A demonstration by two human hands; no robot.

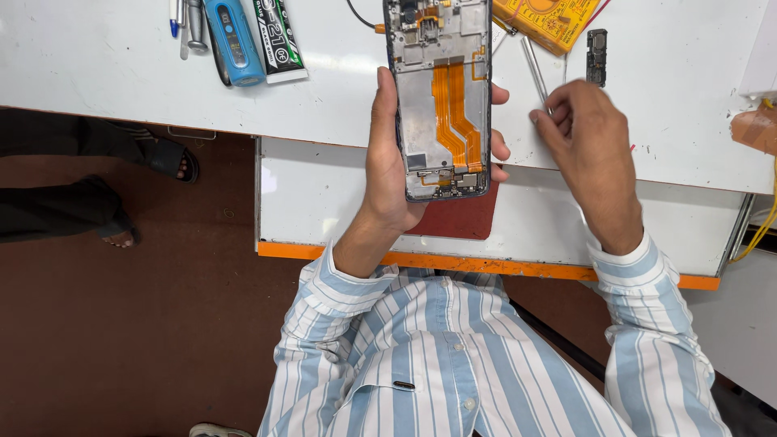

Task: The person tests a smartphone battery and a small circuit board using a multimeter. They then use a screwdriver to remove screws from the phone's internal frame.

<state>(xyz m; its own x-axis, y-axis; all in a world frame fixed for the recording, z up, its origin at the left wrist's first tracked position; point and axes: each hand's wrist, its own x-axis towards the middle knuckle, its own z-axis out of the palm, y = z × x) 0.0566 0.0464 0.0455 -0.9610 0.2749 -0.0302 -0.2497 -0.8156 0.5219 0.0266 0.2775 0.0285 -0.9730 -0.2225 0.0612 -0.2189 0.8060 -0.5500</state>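
White bench (121, 73) fills the top of the view; pulled-out shelf (324, 202) below it. Opened phone (438, 97) held upright above the bench edge, at 12 o'clock from the chest; orange flex cables (455, 113) exposed. Left hand (387, 162) clamped round the phone frame, thumb along its left edge, fingertips showing at the right. Right hand (587, 137) at 3 o'clock from the phone, fingers pinched shut on a thin metal tool (534, 73), wrist resting on the bench. Small black part (596, 55) at 12 o'clock from that hand. Judgement: keep the frame steady, keep the tool tip clear of the flex.
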